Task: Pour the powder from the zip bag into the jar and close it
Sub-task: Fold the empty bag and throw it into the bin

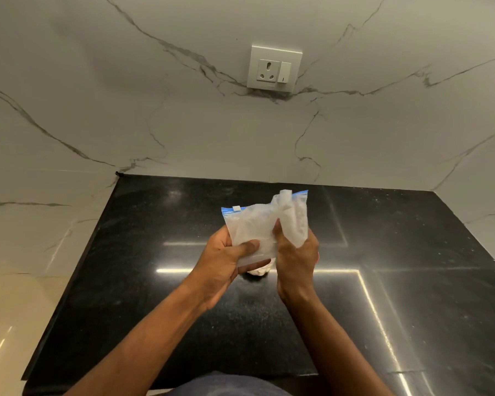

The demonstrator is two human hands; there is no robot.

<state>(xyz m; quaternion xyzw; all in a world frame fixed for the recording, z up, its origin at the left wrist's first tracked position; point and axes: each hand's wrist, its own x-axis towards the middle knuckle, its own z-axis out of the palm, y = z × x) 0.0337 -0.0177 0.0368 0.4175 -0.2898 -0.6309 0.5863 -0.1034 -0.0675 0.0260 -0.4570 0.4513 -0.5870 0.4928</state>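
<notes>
A clear plastic zip bag (255, 224) with a blue zip strip and a white slider along its top edge is held upright over the black counter. My left hand (226, 261) grips its lower left part, thumb across the front. My right hand (296, 258) clasps its crumpled right side. A small white mass (259, 271), powder or the bag's bottom, shows just below the bag between my hands. The jar is hidden or out of view.
The black speckled countertop (183, 324) ends at a marble wall behind and a pale marble surface on the left. A white wall socket with a switch (274, 68) sits above. Bright light strips reflect on the counter's right half.
</notes>
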